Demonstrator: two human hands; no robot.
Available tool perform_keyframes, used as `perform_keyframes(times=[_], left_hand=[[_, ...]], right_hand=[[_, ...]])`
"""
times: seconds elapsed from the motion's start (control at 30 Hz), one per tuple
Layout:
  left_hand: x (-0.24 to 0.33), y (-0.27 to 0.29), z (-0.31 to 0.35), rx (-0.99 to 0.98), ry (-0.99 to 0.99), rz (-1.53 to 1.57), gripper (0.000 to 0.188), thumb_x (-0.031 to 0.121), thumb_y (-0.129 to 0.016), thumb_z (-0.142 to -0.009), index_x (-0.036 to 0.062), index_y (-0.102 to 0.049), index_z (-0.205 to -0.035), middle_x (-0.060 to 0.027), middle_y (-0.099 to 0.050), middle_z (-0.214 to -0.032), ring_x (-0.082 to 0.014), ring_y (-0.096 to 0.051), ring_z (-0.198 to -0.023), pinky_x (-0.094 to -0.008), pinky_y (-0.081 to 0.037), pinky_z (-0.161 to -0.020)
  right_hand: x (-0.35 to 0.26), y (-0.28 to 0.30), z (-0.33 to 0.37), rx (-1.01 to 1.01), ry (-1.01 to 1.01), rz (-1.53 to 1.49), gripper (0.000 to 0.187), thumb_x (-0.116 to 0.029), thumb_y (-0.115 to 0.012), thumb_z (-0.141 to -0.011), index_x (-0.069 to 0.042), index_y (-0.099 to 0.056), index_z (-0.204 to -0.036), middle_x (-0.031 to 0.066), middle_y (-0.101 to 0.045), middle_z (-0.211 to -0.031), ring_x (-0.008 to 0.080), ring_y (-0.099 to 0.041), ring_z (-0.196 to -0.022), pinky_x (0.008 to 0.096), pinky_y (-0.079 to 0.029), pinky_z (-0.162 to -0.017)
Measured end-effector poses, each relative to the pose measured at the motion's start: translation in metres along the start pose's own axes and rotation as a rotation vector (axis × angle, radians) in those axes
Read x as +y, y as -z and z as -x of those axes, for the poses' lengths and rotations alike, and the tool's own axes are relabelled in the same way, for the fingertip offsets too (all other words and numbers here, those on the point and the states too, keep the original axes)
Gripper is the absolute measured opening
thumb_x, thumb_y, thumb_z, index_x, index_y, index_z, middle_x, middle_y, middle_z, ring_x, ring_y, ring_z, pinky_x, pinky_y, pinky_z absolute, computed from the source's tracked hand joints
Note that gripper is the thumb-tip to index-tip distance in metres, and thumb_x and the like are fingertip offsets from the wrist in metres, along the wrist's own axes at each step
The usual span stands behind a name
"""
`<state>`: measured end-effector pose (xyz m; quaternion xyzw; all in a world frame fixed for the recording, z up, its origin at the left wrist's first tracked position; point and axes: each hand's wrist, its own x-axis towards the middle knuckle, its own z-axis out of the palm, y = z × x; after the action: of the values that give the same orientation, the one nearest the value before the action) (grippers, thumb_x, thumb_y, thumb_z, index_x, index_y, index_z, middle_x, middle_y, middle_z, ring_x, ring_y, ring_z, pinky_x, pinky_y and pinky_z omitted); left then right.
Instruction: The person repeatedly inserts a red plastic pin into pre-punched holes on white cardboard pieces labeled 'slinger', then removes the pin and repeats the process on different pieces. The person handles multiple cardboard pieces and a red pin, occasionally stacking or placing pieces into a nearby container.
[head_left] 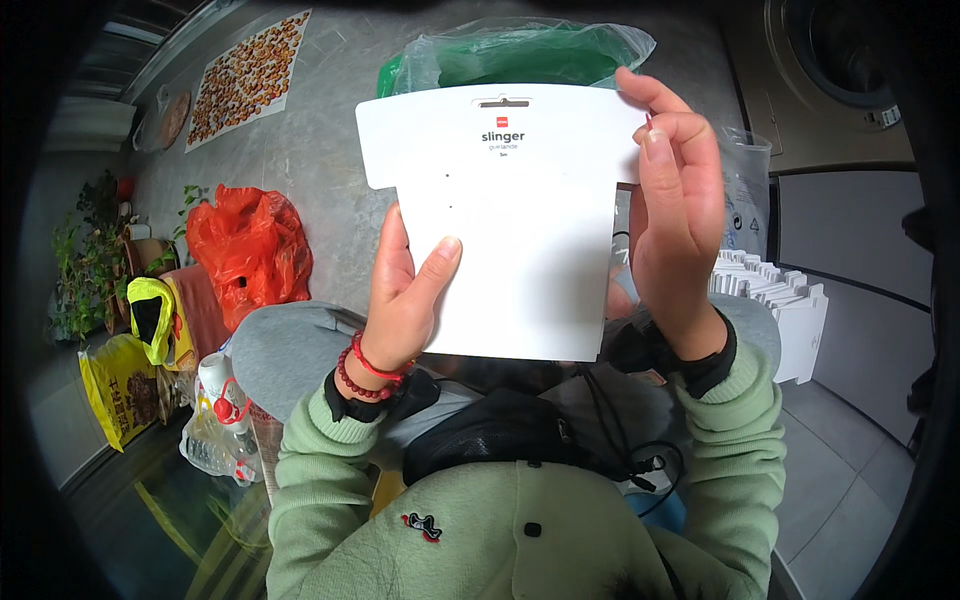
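A white T-shaped packaging card (520,260) with a hang slot and a little print near its top is held up in front of me. My left hand (405,295), wearing red beaded bracelets, grips its left edge, thumb flat on the front and the other fingers behind. At the upper right corner, my right hand (680,185) has its thumb and curled fingers closed at the card's edge. A tiny reddish bit shows between those fingertips, too small to name. The back of the card is hidden.
Beyond the card stands a green bag in clear plastic (520,50). A stack of white cards (775,300) is at my right, beside a clear plastic bag (745,185). Left are a red plastic bag (250,255), a yellow bag (120,390), plants (90,250) and a bottle (215,380).
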<state>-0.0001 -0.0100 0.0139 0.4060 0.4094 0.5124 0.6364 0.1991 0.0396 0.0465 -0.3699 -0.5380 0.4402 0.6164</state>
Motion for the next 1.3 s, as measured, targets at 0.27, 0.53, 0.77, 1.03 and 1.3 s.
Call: perform_keyframes(times=[0.27,0.53,0.77,1.03,1.3], left_hand=[[0.001,-0.003,0.002,-0.025,-0.024,-0.056,0.044,0.007,-0.051,-0.093,-0.0015,-0.032,-0.132,-0.0104,-0.050,-0.122,-0.0145,-0.049,-0.110,-0.0296,-0.040,-0.093],[0.008,0.003,0.000,-0.018,0.012,0.032,0.046,0.006,-0.051,-0.093,-0.0013,-0.032,-0.134,-0.0109,-0.049,-0.124,-0.0150,-0.049,-0.112,-0.0299,-0.040,-0.094],[0.014,0.009,0.000,-0.006,0.066,0.036,0.045,0.008,-0.051,-0.093,-0.0013,-0.033,-0.133,-0.0114,-0.050,-0.124,-0.0147,-0.050,-0.111,-0.0291,-0.041,-0.093],[0.016,0.011,-0.001,-0.026,0.097,0.015,0.045,0.009,-0.051,-0.093,-0.0019,-0.033,-0.133,-0.0120,-0.051,-0.122,-0.0149,-0.051,-0.110,-0.0288,-0.042,-0.092],[0.017,0.011,0.001,-0.060,0.102,0.009,0.047,0.009,-0.051,-0.093,-0.0023,-0.032,-0.134,-0.0128,-0.049,-0.125,-0.0157,-0.049,-0.114,-0.0303,-0.040,-0.096]], right_hand=[[0.006,-0.007,0.007,0.111,0.040,0.036,0.009,-0.009,-0.038,-0.095,-0.004,-0.044,-0.099,0.0181,-0.043,-0.126,0.0231,-0.040,-0.120,0.0329,-0.032,-0.100],[0.000,0.021,-0.020,-0.037,0.192,0.308,0.013,-0.012,-0.043,-0.097,-0.002,-0.049,-0.104,0.0130,-0.061,-0.111,0.0108,-0.055,-0.094,0.0224,-0.042,-0.080],[-0.018,0.056,-0.033,-0.175,0.219,0.769,0.030,-0.006,-0.051,-0.091,-0.003,-0.055,-0.120,0.0099,-0.067,-0.101,0.0138,-0.063,-0.084,0.0211,-0.046,-0.068],[-0.030,0.051,-0.032,-0.491,0.258,0.878,0.072,-0.023,-0.077,-0.066,-0.003,-0.049,-0.130,0.0126,-0.057,-0.128,0.0278,-0.055,-0.115,0.0350,-0.044,-0.092],[-0.033,0.051,-0.035,-0.464,0.342,0.850,0.066,-0.016,-0.079,-0.062,-0.007,-0.056,-0.123,0.0122,-0.062,-0.114,0.0297,-0.059,-0.105,0.0371,-0.048,-0.090]])
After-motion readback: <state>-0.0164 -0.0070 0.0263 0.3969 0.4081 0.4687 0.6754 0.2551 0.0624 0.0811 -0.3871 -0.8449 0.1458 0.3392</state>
